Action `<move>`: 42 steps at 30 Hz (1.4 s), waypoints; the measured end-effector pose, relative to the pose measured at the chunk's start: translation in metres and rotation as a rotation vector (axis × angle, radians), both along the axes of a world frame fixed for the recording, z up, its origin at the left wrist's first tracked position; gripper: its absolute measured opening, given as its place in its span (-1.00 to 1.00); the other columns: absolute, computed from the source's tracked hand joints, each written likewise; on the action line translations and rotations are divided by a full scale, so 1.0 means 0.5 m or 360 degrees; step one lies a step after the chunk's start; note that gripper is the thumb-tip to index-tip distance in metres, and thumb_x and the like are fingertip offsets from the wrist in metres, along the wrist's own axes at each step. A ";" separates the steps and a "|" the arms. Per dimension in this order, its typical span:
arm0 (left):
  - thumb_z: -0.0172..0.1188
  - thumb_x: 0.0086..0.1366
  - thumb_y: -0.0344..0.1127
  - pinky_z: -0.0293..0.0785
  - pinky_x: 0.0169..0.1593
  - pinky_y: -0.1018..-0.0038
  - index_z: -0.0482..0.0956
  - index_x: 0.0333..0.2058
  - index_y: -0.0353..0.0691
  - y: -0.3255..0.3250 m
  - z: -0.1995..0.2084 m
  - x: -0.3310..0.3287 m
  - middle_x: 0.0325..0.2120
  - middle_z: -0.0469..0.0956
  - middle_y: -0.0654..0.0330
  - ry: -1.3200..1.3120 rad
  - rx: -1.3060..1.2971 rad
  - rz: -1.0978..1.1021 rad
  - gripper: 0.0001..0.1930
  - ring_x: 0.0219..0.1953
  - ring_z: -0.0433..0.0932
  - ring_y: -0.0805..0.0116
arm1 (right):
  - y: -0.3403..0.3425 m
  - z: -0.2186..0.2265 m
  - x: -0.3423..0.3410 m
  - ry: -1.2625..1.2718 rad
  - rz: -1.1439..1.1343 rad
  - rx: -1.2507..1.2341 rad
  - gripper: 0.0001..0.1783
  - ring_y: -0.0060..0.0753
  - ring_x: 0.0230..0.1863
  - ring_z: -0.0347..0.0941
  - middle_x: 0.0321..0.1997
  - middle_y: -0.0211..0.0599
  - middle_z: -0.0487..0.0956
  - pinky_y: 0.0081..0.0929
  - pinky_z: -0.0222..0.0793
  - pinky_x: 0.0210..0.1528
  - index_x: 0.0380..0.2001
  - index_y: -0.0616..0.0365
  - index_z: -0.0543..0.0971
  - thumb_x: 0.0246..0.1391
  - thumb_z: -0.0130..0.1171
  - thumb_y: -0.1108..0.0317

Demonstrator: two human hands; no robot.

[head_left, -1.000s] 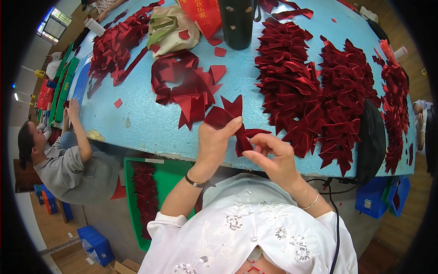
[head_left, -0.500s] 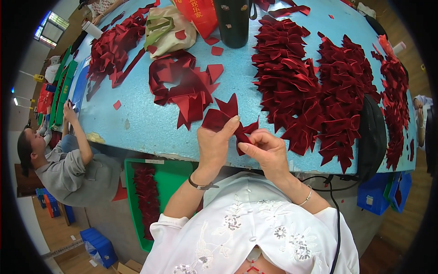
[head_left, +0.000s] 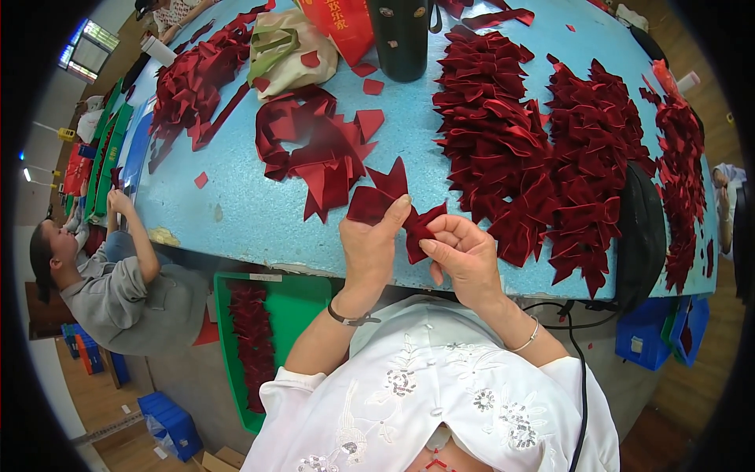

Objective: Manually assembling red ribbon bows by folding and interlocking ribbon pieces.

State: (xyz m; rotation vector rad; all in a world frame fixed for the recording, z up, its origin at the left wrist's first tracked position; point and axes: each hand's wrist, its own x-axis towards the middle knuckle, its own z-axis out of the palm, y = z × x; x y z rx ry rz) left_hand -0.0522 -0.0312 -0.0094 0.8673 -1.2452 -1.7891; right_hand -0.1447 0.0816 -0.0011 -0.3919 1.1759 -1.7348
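Note:
Over the near edge of the blue table, my two hands hold a dark red velvet bow (head_left: 391, 186) between them. My left hand (head_left: 370, 248) is closed round its left part, the thumb pressed on the fabric. My right hand (head_left: 464, 256) pinches the small right end between thumb and fingers. Just beyond lies a loose pile of red velvet ribbon strips (head_left: 314, 149). To the right of my hands runs a thick row of finished-looking red bows (head_left: 491, 126), with a second row of bows (head_left: 586, 157) beside it.
A dark tumbler (head_left: 401, 39), a cream cloth bag (head_left: 295, 59) and a red bag (head_left: 340, 27) stand at the far side. A green crate (head_left: 240, 346) holding red bows sits below the table edge. A black bag (head_left: 641, 236) hangs at right. A co-worker (head_left: 141, 291) sits at left.
My right fingers have shifted slightly on the bow's right end, which now looks more spread. My left hand keeps its hold. The co-worker at left has raised a red piece.

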 end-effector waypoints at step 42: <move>0.39 0.15 -0.48 0.45 -0.29 0.51 0.60 -0.23 -0.25 -0.001 0.014 0.025 -0.31 0.63 0.22 0.0127 0.0630 -0.0350 -0.79 -0.31 0.57 0.47 | 0.012 -0.019 0.001 0.0302 0.0220 0.0060 -0.80 -0.72 -0.41 0.39 -0.45 -0.47 0.60 -0.66 0.30 -0.33 -0.36 0.31 0.67 0.15 0.29 0.33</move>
